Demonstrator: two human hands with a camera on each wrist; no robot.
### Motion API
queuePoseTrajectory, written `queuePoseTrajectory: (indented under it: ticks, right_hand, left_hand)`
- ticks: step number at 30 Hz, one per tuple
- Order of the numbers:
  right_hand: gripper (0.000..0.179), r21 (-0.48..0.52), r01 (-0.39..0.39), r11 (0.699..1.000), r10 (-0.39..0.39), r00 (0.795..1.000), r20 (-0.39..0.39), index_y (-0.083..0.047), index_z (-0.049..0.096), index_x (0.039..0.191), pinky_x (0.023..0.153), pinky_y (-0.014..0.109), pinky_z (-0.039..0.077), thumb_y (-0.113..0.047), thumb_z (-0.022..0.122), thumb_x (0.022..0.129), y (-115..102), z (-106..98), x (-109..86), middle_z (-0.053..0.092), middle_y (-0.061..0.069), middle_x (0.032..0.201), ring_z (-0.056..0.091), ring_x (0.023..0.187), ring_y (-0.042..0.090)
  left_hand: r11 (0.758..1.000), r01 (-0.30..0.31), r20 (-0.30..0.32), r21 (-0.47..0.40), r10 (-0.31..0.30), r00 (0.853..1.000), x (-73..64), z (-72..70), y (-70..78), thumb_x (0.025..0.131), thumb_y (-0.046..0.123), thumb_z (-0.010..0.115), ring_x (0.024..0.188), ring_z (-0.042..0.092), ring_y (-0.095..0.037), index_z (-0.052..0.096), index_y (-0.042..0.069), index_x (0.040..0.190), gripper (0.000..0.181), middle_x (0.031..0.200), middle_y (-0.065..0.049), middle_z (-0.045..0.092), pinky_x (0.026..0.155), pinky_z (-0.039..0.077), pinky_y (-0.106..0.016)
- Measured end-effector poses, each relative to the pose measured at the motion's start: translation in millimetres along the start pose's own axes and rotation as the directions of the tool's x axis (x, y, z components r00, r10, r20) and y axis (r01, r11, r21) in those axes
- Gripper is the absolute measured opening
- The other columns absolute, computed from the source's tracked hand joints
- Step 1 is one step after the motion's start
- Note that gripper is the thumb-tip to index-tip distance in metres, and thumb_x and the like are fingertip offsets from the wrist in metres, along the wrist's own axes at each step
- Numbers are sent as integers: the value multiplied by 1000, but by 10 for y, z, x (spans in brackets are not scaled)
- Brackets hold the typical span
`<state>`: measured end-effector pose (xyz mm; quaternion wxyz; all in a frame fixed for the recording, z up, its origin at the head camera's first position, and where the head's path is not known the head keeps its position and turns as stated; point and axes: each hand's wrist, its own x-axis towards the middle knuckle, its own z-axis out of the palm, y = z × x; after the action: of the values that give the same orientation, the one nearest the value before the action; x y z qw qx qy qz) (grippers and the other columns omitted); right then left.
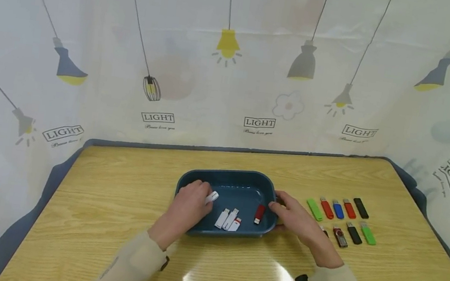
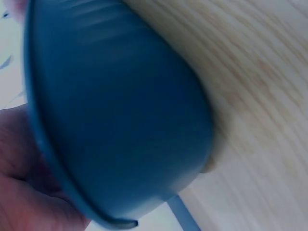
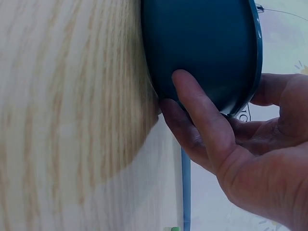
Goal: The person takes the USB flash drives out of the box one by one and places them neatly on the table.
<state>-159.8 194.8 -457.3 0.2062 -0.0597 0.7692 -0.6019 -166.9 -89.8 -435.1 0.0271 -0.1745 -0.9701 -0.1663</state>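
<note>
My left hand (image 1: 190,202) reaches over the left side of a dark blue plastic bin (image 1: 217,235) and pinches a white USB stick (image 1: 211,197) between thumb and fingers. Inside the bin lie several more white USB sticks (image 1: 222,218), one with a red edge, and a dark red USB stick (image 1: 259,214) near the right wall. At the bin's right end, my right hand (image 1: 296,218) grips the rim with the thumb on top. The right wrist view shows its fingers (image 3: 204,106) against the outer wall. From the left wrist, the bin's side hides the pinched stick.
Right of the bin, two rows of USB sticks lie on the wooden table (image 1: 114,202): a green stick (image 1: 314,209), a blue stick (image 1: 338,209), a black stick (image 1: 361,208) and several others. My right forearm partly covers one. A patterned curtain (image 1: 213,96) hangs behind.
</note>
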Motion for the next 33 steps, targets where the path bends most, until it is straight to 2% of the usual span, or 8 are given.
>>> queuePoseTrajectory:
  ticks: [5, 10, 16, 21, 27, 33]
  right_hand:
    - [54, -3, -10, 1000, 10, 1000, -6, 10, 26, 156, 84, 48, 62, -13, 42, 110, -3, 11, 1, 37, 36, 152, 60, 121, 44]
    - [53, -2, -13, 1000, 13, 1000, -9, 10, 27, 156, 84, 48, 62, -13, 42, 110, 9, 17, 9, 38, 36, 150, 61, 118, 42]
    - [53, -5, -14, 1000, 14, 1000, -10, 10, 27, 156, 84, 48, 62, -14, 42, 110, 17, 13, 12, 37, 36, 150, 62, 117, 42]
    - [53, 0, -16, 1000, 16, 1000, -6, 10, 26, 156, 84, 49, 62, -14, 42, 110, 10, 7, 6, 37, 37, 151, 61, 119, 43]
    - [54, 18, -6, 1000, 6, 1000, 8, 10, 26, 156, 84, 49, 62, -14, 42, 110, 19, 4, 5, 36, 37, 151, 59, 120, 44]
    - [54, 15, 2, 1000, -2, 1000, 7, 10, 26, 156, 83, 49, 62, -14, 42, 111, 27, 4, 2, 36, 37, 151, 60, 119, 44]
  left_hand:
    - [991, 91, -23, -102, -94, 995, -88, -125, -14, 91, 10, 77, 77, 54, -18, 67, 4, 98, 14, 89, -5, 60, 69, 53, -35]
    - [969, 144, -46, -203, -156, 987, -202, -227, -99, 92, 9, 76, 76, 53, -19, 67, 3, 101, 13, 90, -6, 60, 69, 51, -36]
    - [949, 179, -80, -259, -205, 975, -357, -385, -257, 91, 9, 73, 81, 56, -21, 68, 1, 106, 17, 96, -8, 62, 74, 52, -40]
    - [936, 214, -110, -279, -252, 961, -489, -518, -445, 89, 9, 72, 81, 58, -21, 69, -1, 108, 21, 96, -9, 64, 71, 52, -37]
    - [917, 282, -58, -282, -309, 949, -643, -624, -656, 92, 13, 71, 78, 59, -20, 68, 0, 109, 21, 93, -8, 66, 65, 50, -33]
    - [917, 325, 0, -231, -334, 943, -749, -622, -813, 93, 13, 71, 76, 60, -20, 68, -3, 107, 22, 90, -8, 67, 63, 51, -32]
